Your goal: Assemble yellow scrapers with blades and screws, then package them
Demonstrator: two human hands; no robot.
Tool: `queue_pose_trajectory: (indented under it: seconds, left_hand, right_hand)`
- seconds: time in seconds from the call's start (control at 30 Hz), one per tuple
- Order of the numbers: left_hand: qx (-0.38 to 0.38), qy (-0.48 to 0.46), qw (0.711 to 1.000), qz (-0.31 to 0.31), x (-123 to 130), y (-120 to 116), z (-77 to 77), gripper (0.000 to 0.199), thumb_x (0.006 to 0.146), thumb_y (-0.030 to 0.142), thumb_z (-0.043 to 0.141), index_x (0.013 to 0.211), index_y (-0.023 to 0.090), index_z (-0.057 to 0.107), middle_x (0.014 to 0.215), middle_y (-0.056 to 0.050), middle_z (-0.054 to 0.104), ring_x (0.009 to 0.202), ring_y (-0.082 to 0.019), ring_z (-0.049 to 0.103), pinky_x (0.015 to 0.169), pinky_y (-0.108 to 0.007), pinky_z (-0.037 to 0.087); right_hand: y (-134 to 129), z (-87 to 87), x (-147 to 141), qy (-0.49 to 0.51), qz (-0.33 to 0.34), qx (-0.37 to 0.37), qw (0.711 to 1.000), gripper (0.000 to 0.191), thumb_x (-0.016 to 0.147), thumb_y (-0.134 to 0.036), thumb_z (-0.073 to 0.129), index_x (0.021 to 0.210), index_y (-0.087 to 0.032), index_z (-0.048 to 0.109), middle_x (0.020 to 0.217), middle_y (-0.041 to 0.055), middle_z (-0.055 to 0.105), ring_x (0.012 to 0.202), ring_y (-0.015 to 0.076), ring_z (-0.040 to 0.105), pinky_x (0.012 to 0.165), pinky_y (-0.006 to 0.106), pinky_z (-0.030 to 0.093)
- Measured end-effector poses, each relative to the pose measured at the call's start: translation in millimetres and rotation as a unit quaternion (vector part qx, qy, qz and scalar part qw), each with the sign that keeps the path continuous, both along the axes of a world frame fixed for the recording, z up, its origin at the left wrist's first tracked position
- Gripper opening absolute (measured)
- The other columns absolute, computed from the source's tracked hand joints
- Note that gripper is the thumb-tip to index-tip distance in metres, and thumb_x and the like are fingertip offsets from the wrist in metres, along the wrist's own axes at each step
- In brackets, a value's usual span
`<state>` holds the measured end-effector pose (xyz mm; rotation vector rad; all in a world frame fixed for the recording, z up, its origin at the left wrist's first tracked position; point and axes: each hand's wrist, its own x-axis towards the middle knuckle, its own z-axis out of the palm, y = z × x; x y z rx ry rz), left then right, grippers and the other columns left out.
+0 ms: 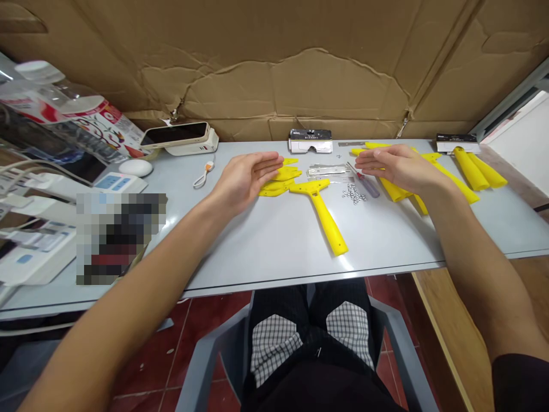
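My left hand (246, 179) is open, fingers stretched out, beside a small pile of flat yellow plastic pieces (278, 182) that it partly hides. On the other side my right hand (398, 165) is also open, palm inward, over several yellow scraper handles (397, 190). Between them one yellow scraper handle (326, 220) lies on the table with its wide head pointing away from me. Behind it are thin metal blades (328, 170), a heap of small screws (354, 194) and a screwdriver (369, 186) near my right fingertips. Neither hand holds anything.
A black-and-white package (310, 141) stands at the back, another package (457, 142) at the right near more yellow handles (476, 169). Leftward are a phone (175, 135), a short cable (203, 174), a white mouse (136, 167), bottles (96, 123) and power strips (38, 252). Cardboard (274, 74) walls the back.
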<state>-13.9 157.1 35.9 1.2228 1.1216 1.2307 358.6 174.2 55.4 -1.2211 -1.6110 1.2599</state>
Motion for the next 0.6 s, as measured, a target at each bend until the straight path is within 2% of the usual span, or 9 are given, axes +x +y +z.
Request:
queue_pose_trajectory:
  seconds: [0.07,0.1,0.17,0.23,0.3,0.37,0.6]
  left_hand:
    - [-0.003,0.011,1.000,-0.015,3.0,-5.9,3.8,0.027,0.097,0.034,0.063,0.111,0.017,0.078,0.131,-0.018,0.081,0.124,-0.030,0.078,0.111,-0.050,0.063]
    - [0.001,0.038,0.999,-0.018,4.4,-9.4,6.0,0.027,0.095,0.034,0.066,0.112,0.017,0.078,0.126,-0.017,0.082,0.111,-0.029,0.081,0.102,-0.048,0.066]
    - [0.037,0.146,0.989,-0.013,6.8,-16.5,9.8,0.027,0.092,0.034,0.070,0.112,0.018,0.079,0.104,-0.012,0.082,0.082,-0.023,0.077,0.080,-0.042,0.064]
    - [0.118,0.283,0.952,-0.004,8.4,-22.4,11.7,0.023,0.089,0.033,0.071,0.104,0.019,0.081,0.076,-0.003,0.071,0.064,-0.018,0.064,0.069,-0.038,0.056]
    - [0.203,0.385,0.900,-0.012,8.6,-25.9,11.9,0.019,0.088,0.034,0.068,0.093,0.020,0.081,0.060,0.002,0.056,0.058,-0.016,0.054,0.067,-0.036,0.047]
    - [0.246,0.441,0.863,-0.025,6.9,-26.1,11.7,0.021,0.090,0.035,0.065,0.088,0.021,0.080,0.056,0.004,0.050,0.055,-0.015,0.049,0.066,-0.036,0.042]
    - [0.210,0.550,0.805,-0.073,-5.9,-18.1,14.7,0.031,0.091,0.041,0.063,0.103,0.022,0.085,0.066,-0.001,0.065,0.061,-0.021,0.057,0.066,-0.037,0.036]
  right_hand:
    - [-5.4,3.9,-3.7,-0.061,-0.021,0.050,0.997,0.028,0.103,-0.046,0.069,0.111,-0.023,0.082,0.123,0.0131,0.082,0.110,0.0304,0.080,0.111,0.054,0.064]
    - [-8.5,6.1,-5.6,-0.119,-0.039,0.096,0.988,0.027,0.104,-0.044,0.068,0.109,-0.022,0.082,0.112,0.0125,0.083,0.096,0.0285,0.079,0.102,0.053,0.065]
    - [-14.0,9.5,-9.1,-0.248,-0.067,0.194,0.947,0.024,0.102,-0.041,0.068,0.098,-0.021,0.081,0.082,0.0077,0.077,0.071,0.0232,0.068,0.087,0.051,0.063]
    - [-17.2,10.8,-11.9,-0.324,-0.063,0.247,0.911,0.023,0.100,-0.039,0.069,0.086,-0.024,0.079,0.062,0.0022,0.064,0.060,0.0198,0.056,0.081,0.049,0.058]
    - [-17.9,9.9,-13.8,-0.336,-0.040,0.254,0.906,0.025,0.098,-0.040,0.071,0.079,-0.025,0.076,0.055,-0.0001,0.058,0.056,0.0186,0.052,0.078,0.048,0.056]
    - [-17.2,7.8,-15.3,-0.339,-0.022,0.254,0.905,0.026,0.096,-0.041,0.072,0.077,-0.025,0.075,0.054,-0.0008,0.058,0.054,0.0182,0.052,0.075,0.048,0.055]
    - [-30.3,0.0,-33.9,-0.357,0.029,0.287,0.888,0.024,0.099,-0.040,0.066,0.081,-0.025,0.071,0.057,-0.0007,0.059,0.053,0.0185,0.053,0.064,0.039,0.043]
